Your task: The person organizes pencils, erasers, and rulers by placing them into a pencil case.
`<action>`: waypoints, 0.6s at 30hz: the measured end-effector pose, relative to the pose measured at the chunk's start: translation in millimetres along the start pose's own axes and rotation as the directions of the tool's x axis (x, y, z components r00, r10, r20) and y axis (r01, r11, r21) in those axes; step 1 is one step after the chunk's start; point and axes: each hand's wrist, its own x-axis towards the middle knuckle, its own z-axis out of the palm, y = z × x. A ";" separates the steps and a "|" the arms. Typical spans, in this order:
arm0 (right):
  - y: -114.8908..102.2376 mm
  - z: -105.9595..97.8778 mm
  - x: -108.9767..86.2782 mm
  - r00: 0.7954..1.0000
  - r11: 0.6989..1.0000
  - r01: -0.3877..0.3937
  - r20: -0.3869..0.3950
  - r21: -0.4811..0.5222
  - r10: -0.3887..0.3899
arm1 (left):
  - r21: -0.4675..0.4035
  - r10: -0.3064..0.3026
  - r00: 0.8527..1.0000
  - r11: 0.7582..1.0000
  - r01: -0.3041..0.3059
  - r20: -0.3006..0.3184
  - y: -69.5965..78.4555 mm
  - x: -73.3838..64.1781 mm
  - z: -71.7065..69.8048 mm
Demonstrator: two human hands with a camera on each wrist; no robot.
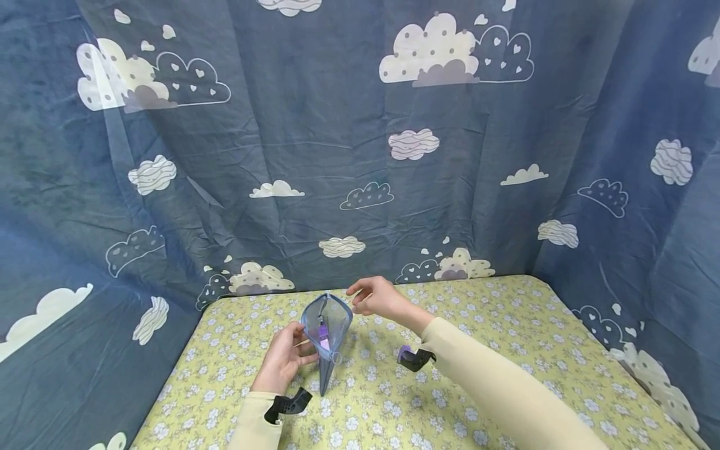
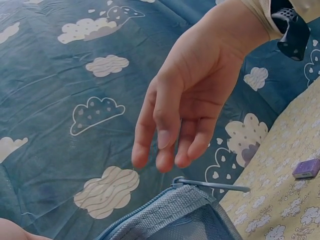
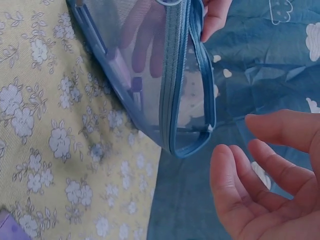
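A blue mesh zip pouch (image 1: 332,322) stands tilted with its mouth unzipped. My left hand (image 1: 284,356) holds it from the left side, and several of its fingers show through the mesh in the right wrist view. Inside the pouch lie a purple item (image 1: 323,334) and a slim dark piece above it. My right hand (image 1: 378,297) hovers just right of the pouch's far end, fingers loosely bent and holding nothing. From the left wrist view, its fingertips are close above the zipper pull (image 2: 215,185) at the pouch's corner.
On the yellow flowered tablecloth (image 1: 478,400) sits a small purple box (image 2: 306,169), partly covered by the right wrist's black strap in the head view. A dark blue cloud-print curtain (image 1: 315,144) rises behind the table and along its sides.
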 end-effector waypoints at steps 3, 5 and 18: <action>1.3 -4.1 -5.7 1.000 1.000 0.012 0.001 -0.015 -0.012 | -0.003 -0.002 1.000 1.000 0.002 0.000 -0.2 -0.9 1.0; 3.2 -6.3 -8.9 1.000 0.999 0.013 -0.004 -0.032 -0.013 | -0.004 -0.003 1.000 1.000 0.003 0.002 -0.2 -1.7 1.4; 12.4 -14.9 -26.9 0.998 0.980 0.063 0.003 -0.188 -0.064 | -0.016 -0.002 1.000 1.000 0.002 -0.004 -0.7 -1.5 -0.1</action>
